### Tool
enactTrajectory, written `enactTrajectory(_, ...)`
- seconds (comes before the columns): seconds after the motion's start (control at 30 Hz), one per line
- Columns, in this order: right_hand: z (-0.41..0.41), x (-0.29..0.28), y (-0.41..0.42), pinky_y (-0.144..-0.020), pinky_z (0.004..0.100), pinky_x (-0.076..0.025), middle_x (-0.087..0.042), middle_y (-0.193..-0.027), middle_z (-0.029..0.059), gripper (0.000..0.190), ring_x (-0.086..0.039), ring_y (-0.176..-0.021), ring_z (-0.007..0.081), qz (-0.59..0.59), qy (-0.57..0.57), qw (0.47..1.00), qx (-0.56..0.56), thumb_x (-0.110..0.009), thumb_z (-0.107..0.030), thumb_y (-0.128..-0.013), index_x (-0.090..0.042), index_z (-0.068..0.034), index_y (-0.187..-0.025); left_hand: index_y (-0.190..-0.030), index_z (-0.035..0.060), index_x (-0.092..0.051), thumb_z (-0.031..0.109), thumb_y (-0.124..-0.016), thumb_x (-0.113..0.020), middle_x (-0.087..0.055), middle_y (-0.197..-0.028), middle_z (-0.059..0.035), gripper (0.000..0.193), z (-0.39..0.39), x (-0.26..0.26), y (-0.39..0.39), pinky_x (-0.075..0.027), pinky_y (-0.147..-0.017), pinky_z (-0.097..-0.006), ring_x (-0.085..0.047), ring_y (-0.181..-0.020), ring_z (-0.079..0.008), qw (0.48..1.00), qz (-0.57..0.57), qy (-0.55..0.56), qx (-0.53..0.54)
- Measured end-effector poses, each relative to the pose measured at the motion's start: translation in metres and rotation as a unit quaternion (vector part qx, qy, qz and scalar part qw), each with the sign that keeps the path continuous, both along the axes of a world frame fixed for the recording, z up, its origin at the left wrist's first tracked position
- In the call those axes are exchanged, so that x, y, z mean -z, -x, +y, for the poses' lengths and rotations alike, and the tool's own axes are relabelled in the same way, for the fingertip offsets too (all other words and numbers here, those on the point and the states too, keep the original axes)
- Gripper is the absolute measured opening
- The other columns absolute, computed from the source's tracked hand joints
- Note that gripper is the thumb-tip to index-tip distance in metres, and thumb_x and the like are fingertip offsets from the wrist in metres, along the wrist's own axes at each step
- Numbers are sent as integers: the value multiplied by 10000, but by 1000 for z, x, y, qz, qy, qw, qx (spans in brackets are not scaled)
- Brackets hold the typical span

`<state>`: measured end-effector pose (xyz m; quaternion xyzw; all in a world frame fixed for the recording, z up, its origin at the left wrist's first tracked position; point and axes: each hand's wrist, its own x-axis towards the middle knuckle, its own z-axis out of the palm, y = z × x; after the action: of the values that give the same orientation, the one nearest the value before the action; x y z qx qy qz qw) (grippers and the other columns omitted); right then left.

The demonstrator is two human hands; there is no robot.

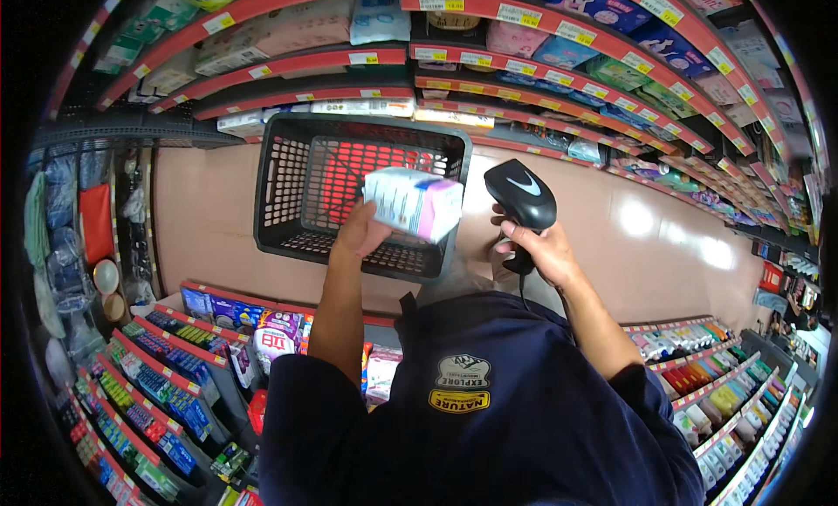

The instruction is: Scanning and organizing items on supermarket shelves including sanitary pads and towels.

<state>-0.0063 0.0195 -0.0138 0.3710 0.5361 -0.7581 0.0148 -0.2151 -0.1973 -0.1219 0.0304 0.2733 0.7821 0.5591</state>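
My left hand (361, 228) grips one end of a white, pink and blue soft package (414, 204), perhaps tissues or pads. The package is slightly blurred and hangs over the right part of a black plastic shopping basket (281, 241). Red shows through the slots in the basket's bottom, and I see no goods inside it. A black handheld barcode scanner (522, 195) is in my right hand (543, 249), to the right of the basket. My fingers wrap its handle, and its cable runs down towards my dark shirt. The scanner's head points up and away from me.
Ahead, shelves with red price rails (524, 67) carry packaged paper and hygiene goods. Behind me stand a rack of small boxes (160, 362) at left and shelves of bottles (707, 382) at right. Bagged goods (62, 238) hang at far left. Tiled floor (648, 257) extends rightward.
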Motion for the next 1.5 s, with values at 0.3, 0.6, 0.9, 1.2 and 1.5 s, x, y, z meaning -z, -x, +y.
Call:
enactTrajectory(0.3,-17,-45,20,-826,352,-542,-517,-1147,92,466,-567,-1044,228,99,88,991,25,-634,-100,-841,-451,-32,-1264,-1379,18,-281,103,-830,-636,-413,-1353,-152,659,31,-57,-10,-312,-1070,-446,-403,-1271,-278,995,74,-36,-62)
enactTrajectory(0.6,-12,-52,7,-946,311,-399,-570,-1175,67,568,-516,-1073,153,217,-57,974,43,-742,-125,-768,-465,-19,-1252,-1386,35,-255,304,-952,-486,-422,-1333,-130,560,72,-96,-24,-398,-1004,-402,-446,-1226,-254,989,130,56,-39)
enactTrajectory(0.9,32,-82,-34,-810,293,-478,-645,-980,45,421,-587,-903,131,176,-96,977,-65,-753,-127,-742,-574,-13,-1106,-1374,54,-347,408,-962,-340,-486,-1318,-139,543,94,-101,-50,-403,-976,-489,-510,-1167,-311,991,-34,-122,-49)
enactTrajectory(1.2,79,-103,-101,-820,337,-487,-660,-1025,132,441,-638,-929,223,151,-260,929,-214,-720,-124,-726,-575,-36,-1133,-1334,4,-389,333,-896,-518,-541,-1258,-144,562,148,-108,-67,-420,-988,-442,-541,-1144,-281,998,31,-41,31)
enactTrajectory(1.5,125,-86,-139,-820,366,-484,-652,-975,187,450,-637,-916,313,193,-333,910,-153,-705,-148,-711,-563,-37,-1124,-1344,32,-399,421,-917,-453,-508,-1304,-150,580,200,-108,-115,-390,-1009,-453,-514,-1173,-304,998,24,14,53)
